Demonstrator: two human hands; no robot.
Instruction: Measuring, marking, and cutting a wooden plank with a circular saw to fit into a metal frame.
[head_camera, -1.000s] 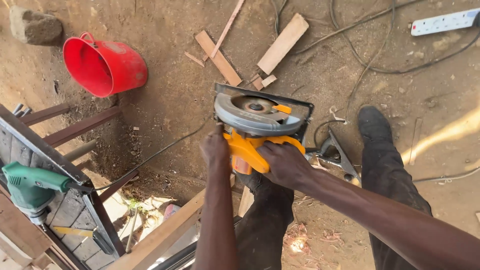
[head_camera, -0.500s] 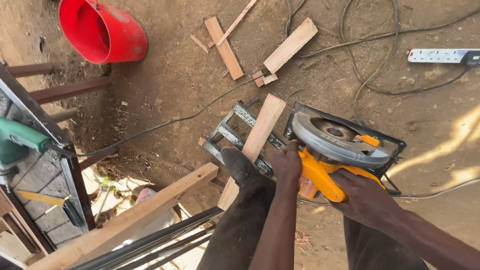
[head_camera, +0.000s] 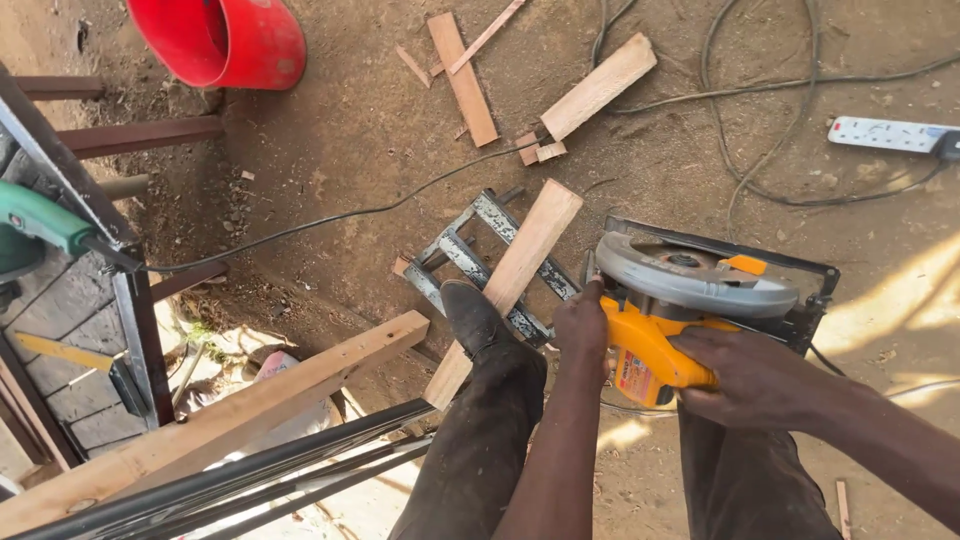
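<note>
**Saw swung right, now level with the plank**

Head view, now: circular saw (head_camera: 700, 310) gripped in both hands at right of centre. Right hand (head_camera: 750, 380) wrapped shut around the yellow handle; fingers of the left hand (head_camera: 583, 325) closed on the front of the yellow body. Grey blade guard facing up, base plate behind it toward the right edge. Just left of the saw, wooden plank (head_camera: 510, 285) lying slanted across a metal frame (head_camera: 480, 265) on the dirt floor, pinned near its lower part by a dark shoe (head_camera: 475, 320).

Against the earlier head views: saw carried from centre frame, above bare dirt, over to the right and lower, close beside the plank; plank and frame come into sight. Judged a lining-up for a cut, blade not yet on wood.

Elsewhere: red bucket (head_camera: 225, 40) upper left, offcuts (head_camera: 590, 90) top centre, white power strip (head_camera: 885, 133) upper right.
</note>
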